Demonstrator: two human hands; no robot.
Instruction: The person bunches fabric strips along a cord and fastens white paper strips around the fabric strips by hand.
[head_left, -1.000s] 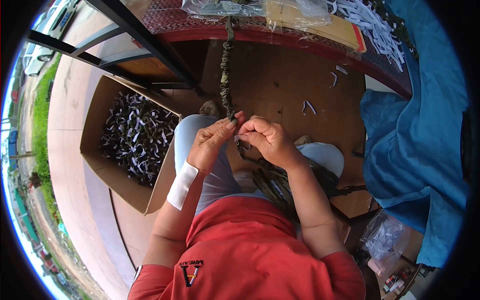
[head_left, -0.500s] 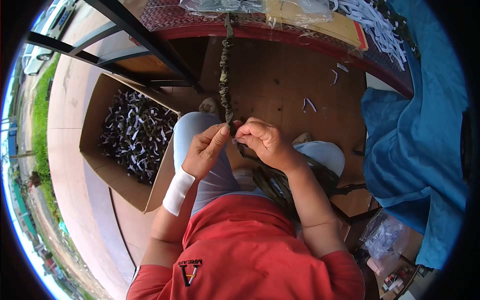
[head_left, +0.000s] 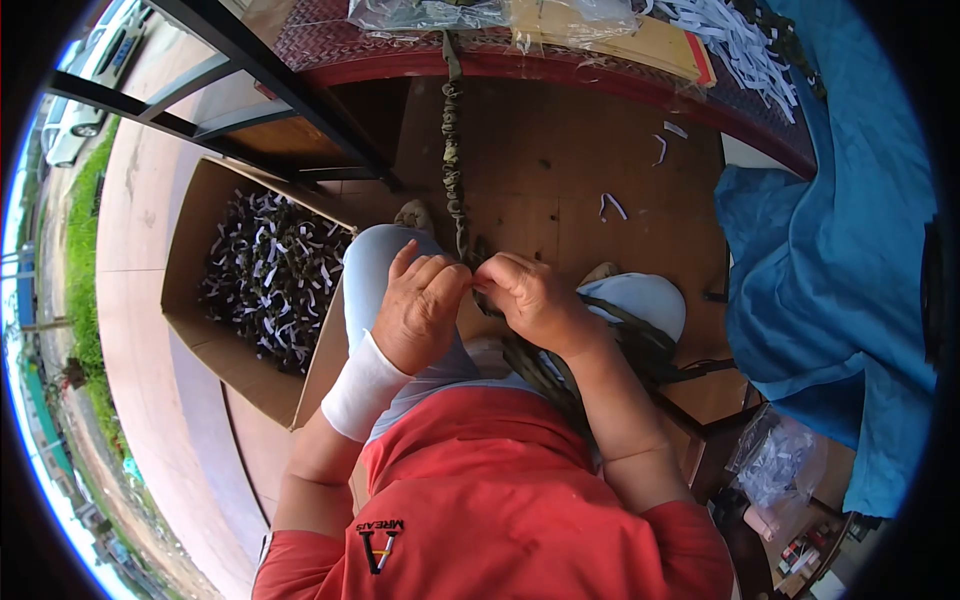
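Below the near edge of the worktop (head_left: 400, 72), I see the gathered green strap (head_left: 450, 152) running down to where the left hand (head_left: 421, 305) and right hand (head_left: 540, 308) meet, fingertips bunched together; what each one grips is hidden from me. A careless tug could, I judge, pull the strap loose, and the spare straps (head_left: 528, 362) beneath the right forearm (head_left: 612, 395) might snag.
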